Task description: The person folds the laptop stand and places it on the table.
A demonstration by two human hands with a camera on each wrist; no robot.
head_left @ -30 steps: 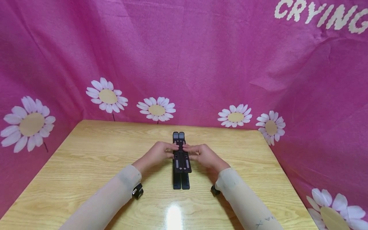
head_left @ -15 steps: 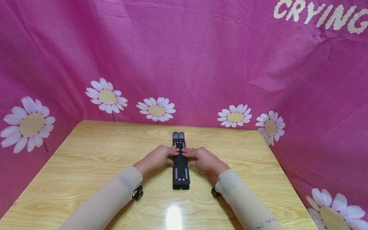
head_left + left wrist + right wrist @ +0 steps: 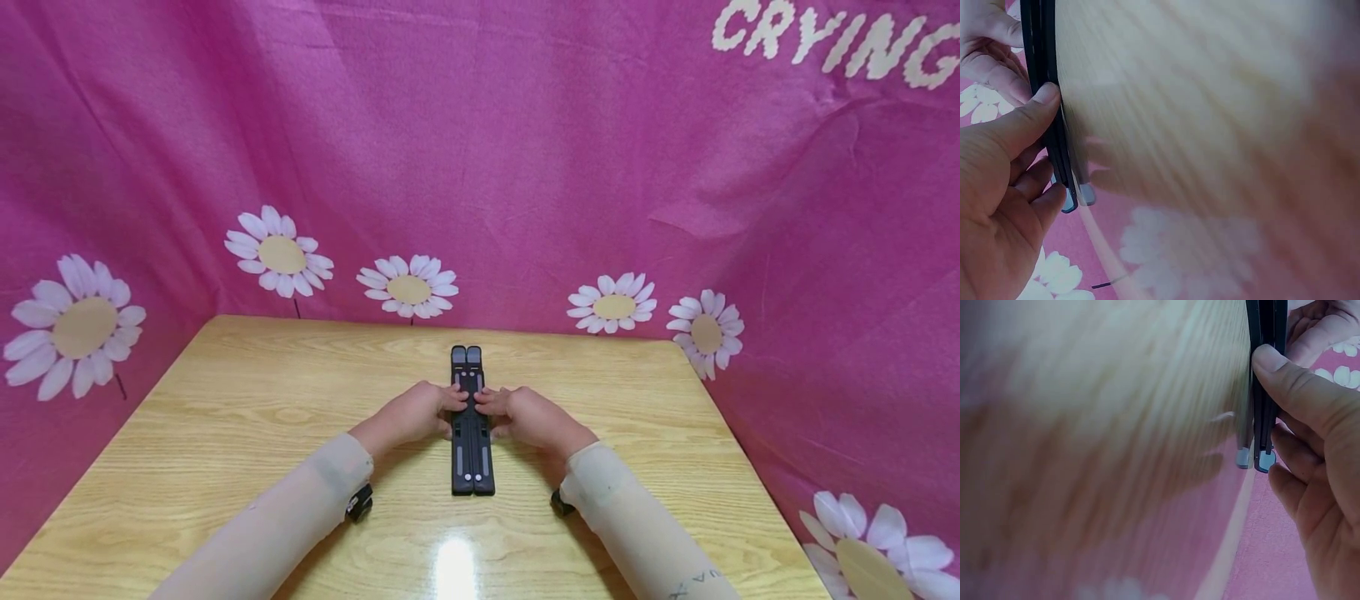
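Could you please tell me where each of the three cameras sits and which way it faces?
Head: worn on the head, looking forward and down at the folded black plastic stand on the wooden table; both sleeved forearms show.
Left wrist: beside the left hand, whose thumb presses the stand.
Right wrist: beside the right hand, likewise.
All three share the stand and table.

Light wood desk [image 3: 225,400] is enclosed by pink daisy-print cloth [image 3: 525,167]; lamp glare is reflected at near edge.
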